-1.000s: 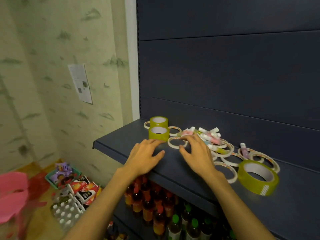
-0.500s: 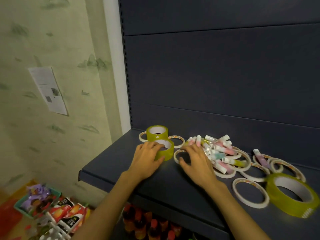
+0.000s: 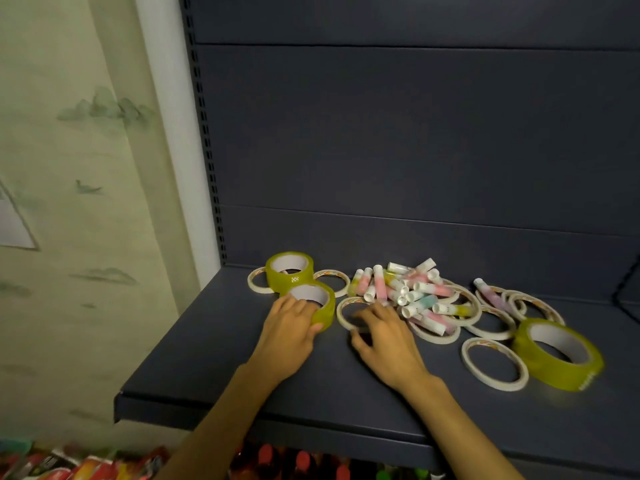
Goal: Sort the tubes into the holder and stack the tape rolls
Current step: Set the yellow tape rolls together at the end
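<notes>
Left hand (image 3: pixel 289 332) grips green roll (image 3: pixel 320 304), fingers curled round it, on shelf (image 3: pixel 214 368). Right hand (image 3: pixel 386 339) loose, fingertips on thin white ring (image 3: pixel 343 308). Tubes (image 3: pixel 408 294) heaped just beyond.

On the dark shelf (image 3: pixel 214 382) we log three yellow-green tape rolls, thin white tape rings and a heap of pastel tubes (image 3: pixel 412 292). Our left hand (image 3: pixel 289 332) grips the near-left roll (image 3: pixel 320 303); our right hand (image 3: pixel 384 336) rests fingers on a white ring (image 3: pixel 341 313).
</notes>
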